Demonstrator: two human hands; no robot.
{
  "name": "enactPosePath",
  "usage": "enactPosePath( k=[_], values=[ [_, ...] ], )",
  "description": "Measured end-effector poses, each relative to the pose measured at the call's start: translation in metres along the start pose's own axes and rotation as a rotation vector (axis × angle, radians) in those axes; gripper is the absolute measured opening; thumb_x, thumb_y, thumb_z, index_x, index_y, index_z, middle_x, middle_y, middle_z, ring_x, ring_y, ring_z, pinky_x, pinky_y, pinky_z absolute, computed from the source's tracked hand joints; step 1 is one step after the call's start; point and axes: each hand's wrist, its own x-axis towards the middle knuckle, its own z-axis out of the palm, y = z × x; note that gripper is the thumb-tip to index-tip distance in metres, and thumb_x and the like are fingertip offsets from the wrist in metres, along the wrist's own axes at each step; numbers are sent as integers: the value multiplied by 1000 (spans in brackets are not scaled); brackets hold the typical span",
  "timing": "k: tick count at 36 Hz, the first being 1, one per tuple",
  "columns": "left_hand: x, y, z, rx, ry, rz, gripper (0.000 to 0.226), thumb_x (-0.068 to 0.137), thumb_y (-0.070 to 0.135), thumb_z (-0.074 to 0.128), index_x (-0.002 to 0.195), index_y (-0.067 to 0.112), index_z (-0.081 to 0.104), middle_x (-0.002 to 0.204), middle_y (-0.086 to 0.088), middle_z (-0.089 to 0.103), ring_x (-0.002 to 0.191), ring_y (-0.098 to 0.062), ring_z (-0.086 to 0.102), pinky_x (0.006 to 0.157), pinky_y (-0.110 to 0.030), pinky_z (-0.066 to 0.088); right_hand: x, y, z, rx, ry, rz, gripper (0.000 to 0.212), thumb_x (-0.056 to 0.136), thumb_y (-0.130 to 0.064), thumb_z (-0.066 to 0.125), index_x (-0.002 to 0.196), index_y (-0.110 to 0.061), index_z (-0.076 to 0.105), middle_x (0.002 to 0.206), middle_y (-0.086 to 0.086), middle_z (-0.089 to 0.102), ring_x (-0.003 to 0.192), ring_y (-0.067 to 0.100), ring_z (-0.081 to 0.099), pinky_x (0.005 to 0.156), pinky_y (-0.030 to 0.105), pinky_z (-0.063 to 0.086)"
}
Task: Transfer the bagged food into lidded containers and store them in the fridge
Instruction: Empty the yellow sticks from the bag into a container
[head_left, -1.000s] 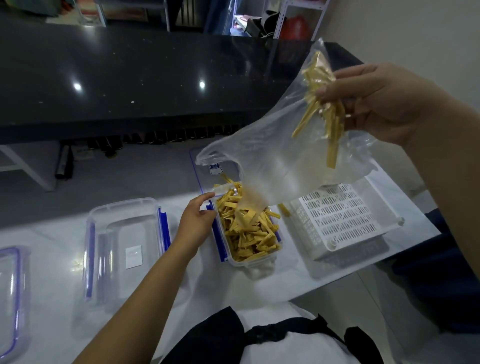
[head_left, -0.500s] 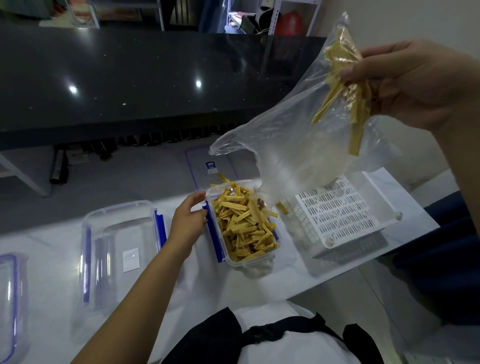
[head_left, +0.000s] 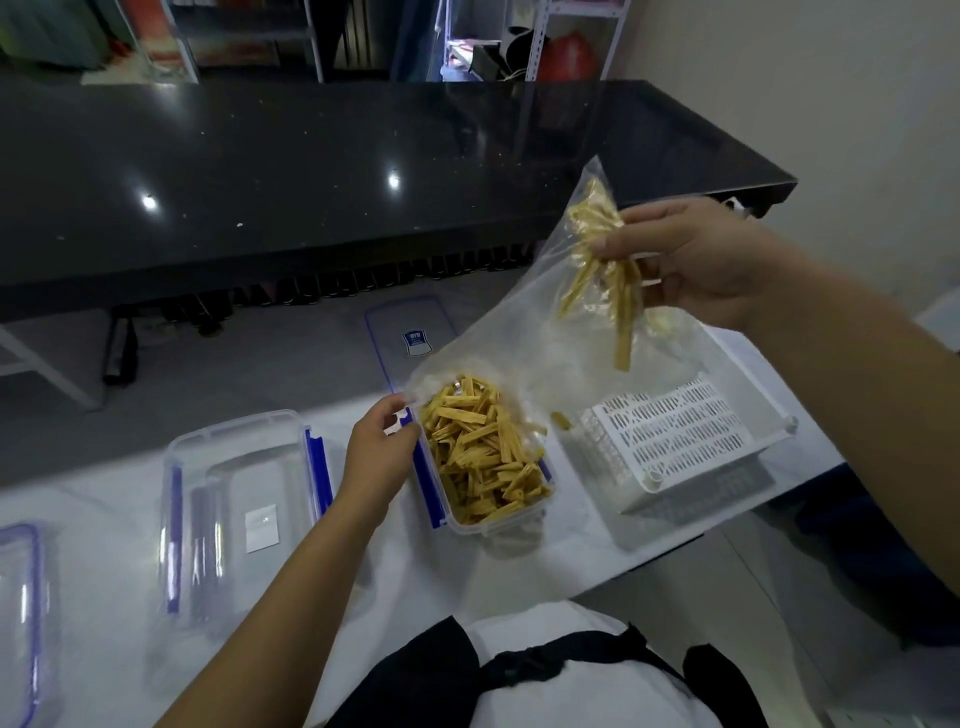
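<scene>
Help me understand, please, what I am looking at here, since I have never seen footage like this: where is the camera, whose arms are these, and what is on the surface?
There is no machine here. A person wears one wide-angle camera on the head, looking forward and down, so the two arms are their own.

The right hand is raised and pinches the closed end of a clear plastic bag, trapping some yellow food strips inside. The bag's mouth hangs over a clear container that is already well filled with the same strips. The left hand holds that container's near-left rim.

On the white table there also lie a flat lid behind the container, an empty clear container with blue clips to the left, part of another at the edge, and a white slotted basket on the right.
</scene>
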Motion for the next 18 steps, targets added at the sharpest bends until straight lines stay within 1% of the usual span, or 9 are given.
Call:
enactPosePath(
  k=[2, 3, 5, 10, 14, 16, 18],
  values=[
    [-2, 0, 0, -1, 5, 4, 31, 100, 13, 55, 117, 37, 65, 125, 6, 60, 112, -11, 56, 66, -16, 45, -1, -6, -4, 61, 18, -47, 10, 85, -10, 71, 93, -6, 74, 78, 5, 70, 67, 15, 67, 61, 30, 59],
    [-3, -1, 0, 1, 5, 4, 32, 100, 12, 54, 116, 38, 65, 124, 6, 61, 112, -11, 56, 65, -14, 44, -1, -9, -6, 84, 16, -63, 7, 85, -11, 71, 90, -7, 73, 75, 4, 68, 65, 14, 66, 60, 28, 57],
    [-4, -3, 0, 2, 0, 0, 33, 100, 11, 53, 115, 38, 65, 124, 5, 62, 116, -15, 56, 66, -15, 45, -2, -14, -8, 89, -2, -72, 4, 87, -13, 70, 87, -10, 72, 74, 2, 66, 65, 13, 63, 60, 28, 56],
    [-3, -4, 2, -14, -7, -27, 32, 101, 10, 54, 116, 36, 66, 128, 1, 61, 118, -20, 57, 68, -18, 47, -4, -22, -14, 60, -21, -92, 7, 86, -15, 70, 89, -10, 72, 76, 2, 65, 64, 11, 62, 59, 26, 55],
    [-6, -1, 2, -19, -12, -21, 32, 100, 10, 55, 109, 39, 65, 123, 2, 63, 117, -20, 58, 69, -19, 48, -5, -24, -18, 7, -9, -104, 7, 88, -15, 70, 91, -9, 74, 73, 2, 69, 63, 12, 65, 60, 27, 56],
    [-7, 0, 1, -12, -3, 0, 31, 100, 11, 55, 108, 39, 65, 124, 3, 63, 117, -19, 58, 71, -19, 49, -5, -23, -20, -9, 12, -116, 9, 88, -14, 71, 92, -9, 76, 75, 3, 70, 64, 13, 67, 61, 28, 57],
    [-9, 2, 1, 22, 16, 40, 24, 100, 19, 58, 111, 39, 65, 127, 6, 61, 114, -13, 56, 72, -18, 47, -5, -20, -20, -4, 23, -128, 8, 88, -14, 71, 92, -9, 76, 76, 4, 71, 64, 13, 67, 61, 29, 57]
  ],
)
